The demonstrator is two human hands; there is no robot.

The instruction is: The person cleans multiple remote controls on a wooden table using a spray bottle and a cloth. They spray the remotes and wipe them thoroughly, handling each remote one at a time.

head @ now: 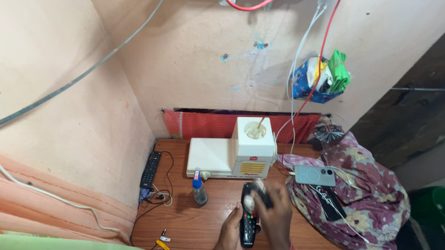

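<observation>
Where pink walls corner, wooden table (pixel 201 226) bears remote (pixel 248 225).

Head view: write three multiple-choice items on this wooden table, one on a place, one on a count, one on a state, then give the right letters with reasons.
1. Where does the second remote lie?
A. at the table's left edge by the wall
B. on the floral cloth
C. on top of the white appliance

2. How many phones lie on the floral cloth?
A. none
B. two
C. four

3. How is the black remote held?
A. lying untouched on the table
B. left hand under it, right hand over its top
C. hanging from the wall

Answers: 1 A, it lies beside the wall, left of the white appliance. 2 B, a grey phone and a dark phone lie there. 3 B, both hands touch it above the table.
</observation>
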